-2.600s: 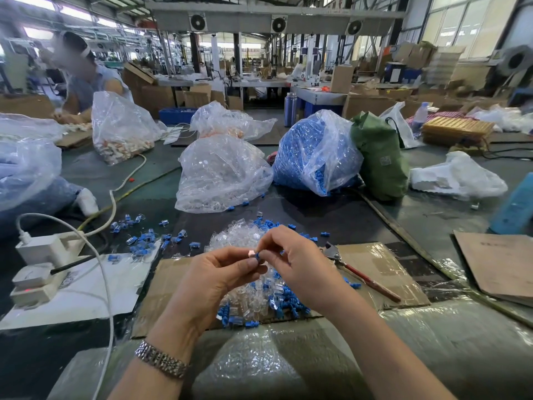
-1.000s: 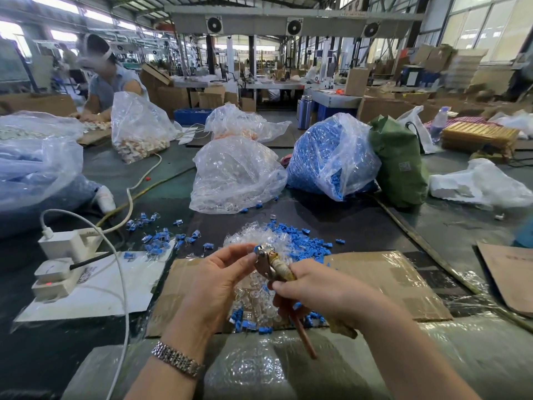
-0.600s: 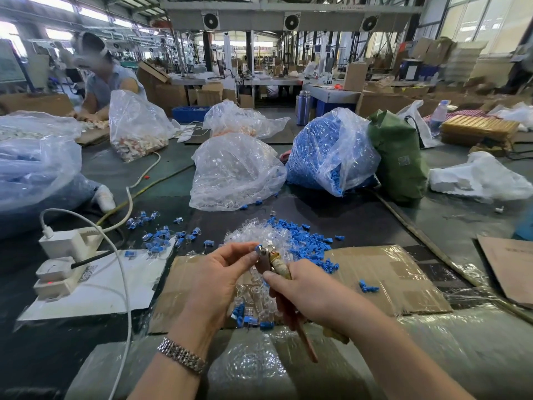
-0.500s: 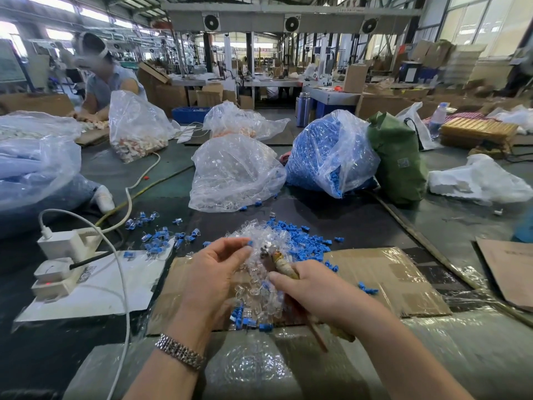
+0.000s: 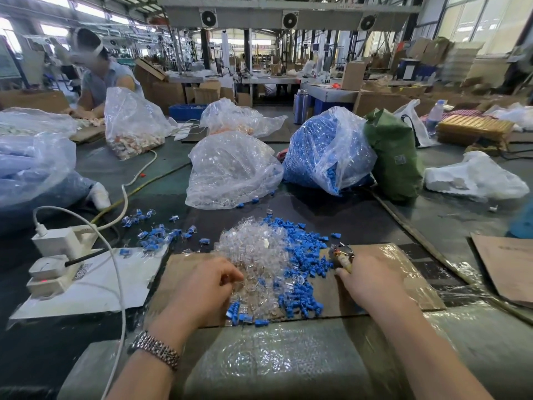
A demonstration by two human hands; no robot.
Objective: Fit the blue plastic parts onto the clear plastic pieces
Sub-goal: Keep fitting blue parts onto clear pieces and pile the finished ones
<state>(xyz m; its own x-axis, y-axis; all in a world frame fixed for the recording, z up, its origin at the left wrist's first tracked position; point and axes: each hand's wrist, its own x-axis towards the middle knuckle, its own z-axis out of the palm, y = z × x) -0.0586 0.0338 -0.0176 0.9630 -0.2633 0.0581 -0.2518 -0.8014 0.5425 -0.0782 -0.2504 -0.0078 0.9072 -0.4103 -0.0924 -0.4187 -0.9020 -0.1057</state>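
The right hand [image 5: 372, 280] has moved away from the left hand [image 5: 206, 287] and gone down to the cardboard sheet [image 5: 403, 272], taking the pliers [image 5: 341, 256] with it. A moment ago both hands were up together in front of the pile.

The right hand now rests at about 3 o'clock from the pile, and its fingers are curled around the pliers. The metal tip pokes out past the fingers and points to 11 o'clock.

The left hand sits at 7 o'clock from the pile of clear pieces [image 5: 253, 255]. Its fingers are bent into the edge of the pile. I cannot tell if they pinch a piece. A watch [image 5: 157, 349] is on that wrist.

The blue parts [image 5: 304, 255] lie in a heap touching the clear pieces, on their 3 o'clock side. More blue ones lie at 6 o'clock by the near edge of the cardboard.

At 12 o'clock stands a bag of clear pieces [image 5: 230, 171]. A bag of blue parts [image 5: 328, 148] is at 1 o'clock, with a green bag [image 5: 395, 157] just beside it. Some small finished bits [image 5: 155, 233] lie at 10 o'clock, near a white power strip [image 5: 54, 261].
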